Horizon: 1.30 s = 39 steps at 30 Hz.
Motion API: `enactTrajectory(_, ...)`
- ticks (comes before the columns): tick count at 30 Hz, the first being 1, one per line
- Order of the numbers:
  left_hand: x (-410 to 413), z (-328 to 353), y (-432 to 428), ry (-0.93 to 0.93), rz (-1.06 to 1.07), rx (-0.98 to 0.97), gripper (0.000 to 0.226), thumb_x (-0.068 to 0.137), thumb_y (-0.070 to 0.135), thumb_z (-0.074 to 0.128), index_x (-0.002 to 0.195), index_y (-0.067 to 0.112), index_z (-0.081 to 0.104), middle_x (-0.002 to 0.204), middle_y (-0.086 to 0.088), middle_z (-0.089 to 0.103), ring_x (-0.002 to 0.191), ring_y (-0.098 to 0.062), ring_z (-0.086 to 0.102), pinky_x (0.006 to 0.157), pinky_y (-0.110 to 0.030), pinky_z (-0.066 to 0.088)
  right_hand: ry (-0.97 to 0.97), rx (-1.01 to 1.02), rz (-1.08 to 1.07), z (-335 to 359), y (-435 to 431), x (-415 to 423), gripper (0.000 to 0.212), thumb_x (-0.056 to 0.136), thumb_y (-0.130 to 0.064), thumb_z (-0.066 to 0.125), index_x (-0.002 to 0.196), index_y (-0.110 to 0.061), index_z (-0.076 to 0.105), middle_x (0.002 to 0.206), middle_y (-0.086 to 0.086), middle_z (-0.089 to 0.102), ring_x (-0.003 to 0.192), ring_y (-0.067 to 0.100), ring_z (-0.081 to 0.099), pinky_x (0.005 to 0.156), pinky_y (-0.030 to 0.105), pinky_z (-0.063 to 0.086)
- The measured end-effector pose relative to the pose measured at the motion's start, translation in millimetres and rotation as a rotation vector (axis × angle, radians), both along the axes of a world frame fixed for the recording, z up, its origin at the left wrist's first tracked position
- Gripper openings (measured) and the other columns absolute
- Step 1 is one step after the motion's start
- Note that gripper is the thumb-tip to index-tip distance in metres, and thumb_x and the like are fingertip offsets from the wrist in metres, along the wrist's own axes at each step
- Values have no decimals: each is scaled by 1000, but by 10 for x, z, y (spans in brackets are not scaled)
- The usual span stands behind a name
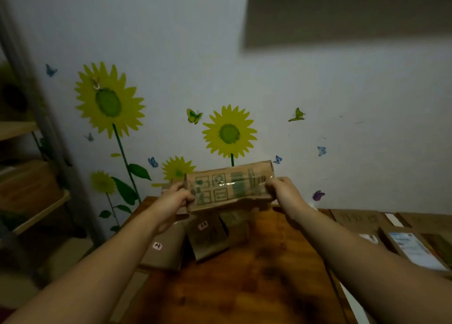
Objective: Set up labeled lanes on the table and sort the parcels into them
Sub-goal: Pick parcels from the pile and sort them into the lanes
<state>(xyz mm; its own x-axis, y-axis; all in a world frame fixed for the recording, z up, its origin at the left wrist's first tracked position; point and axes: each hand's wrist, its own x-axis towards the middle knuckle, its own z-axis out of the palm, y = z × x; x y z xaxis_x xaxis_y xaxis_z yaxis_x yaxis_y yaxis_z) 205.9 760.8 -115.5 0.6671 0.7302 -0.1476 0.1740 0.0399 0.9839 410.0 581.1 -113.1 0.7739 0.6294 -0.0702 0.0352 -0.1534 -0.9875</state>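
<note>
Head view: I see both hands, left point(174, 199) and right point(281, 193), gripping a flat brown cardboard parcel point(228, 186) (green print, taped) by its ends above the wooden bench point(244, 287)

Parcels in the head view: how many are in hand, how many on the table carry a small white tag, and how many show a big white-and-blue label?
Held parcel: 1
Tagged parcels on the table: 2
Labelled parcel, at right: 1
Total: 4. Other brown parcels are too dim to count.
</note>
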Motion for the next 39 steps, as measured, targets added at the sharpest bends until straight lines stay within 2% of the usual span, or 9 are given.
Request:
enactTrajectory(5,-324,137,-266,-23,13,14,35,96,45,42,105,20,65,100,-4,70,97,-21,61,79,-38,49,-21,-10,-46,127,-290,-399,62,92,-63,36,116,-9,56,109,13,60,98,27,61,74,33,54)
enactTrajectory(9,-725,0,-431,-85,31,-15,40,85,2,57,122,14,49,117,-3,61,100,-20,60,64,-32,51,-28,-6,-75,3,-527,-825,19,89,-27,54,104,-16,53,105,9,60,87,19,59,57,26,47)
enactTrajectory(13,-929,-173,-639,-158,13,48,73,74,-21,51,137,15,41,122,1,56,104,-20,60,70,-30,54,-41,39,-156,-174,-831,-1204,29,81,-6,64,96,-24,48,103,-1,57,89,16,58,57,27,54)
enactTrajectory(15,-942,-234,-793,-176,18,67,67,73,-24,50,126,16,48,106,7,58,94,-13,62,61,-23,55,-36,52,-173,-179,-1008,-1309,39,79,-2,66,106,-24,46,107,-3,55,98,21,58,76,40,57)
enactTrajectory(20,-926,-327,-1097,-198,-24,97,57,75,-20,54,104,29,50,104,11,57,85,0,60,53,-17,51,-77,26,-174,-117,-1437,-1396,66,76,13,61,118,-33,37,102,-17,48,95,16,57,60,32,58)
enactTrajectory(24,-793,-247,-1377,-169,-64,113,54,79,-12,57,100,37,50,105,12,58,87,-5,61,55,-22,48,-111,49,-211,-87,-1843,-1384,69,77,13,59,129,-28,37,116,-9,48,102,20,58,75,42,59)
enactTrajectory(31,-181,-98,-2434,-168,-158,128,48,80,-12,58,113,20,44,108,2,54,82,-14,58,51,-27,51,-157,69,-276,-101,-2998,-1122,61,80,6,63,125,-28,40,115,-5,54,83,1,54,53,16,51)
enactTrajectory(35,280,-200,-3382,-66,-245,120,52,80,-7,64,121,17,43,115,-6,54,103,-24,56,76,-37,52,-158,-91,-268,-182,-3995,-917,66,81,-8,64,136,-32,36,123,0,57,104,20,59,89,40,53)
enactTrajectory(39,721,-383,-4423,57,-382,7,48,84,0,62,116,28,42,105,-2,58,90,-25,64,57,-37,55,-91,-193,-299,-342,-5089,-675,76,79,-4,63,143,-29,31,132,6,53,117,27,52,99,47,46)
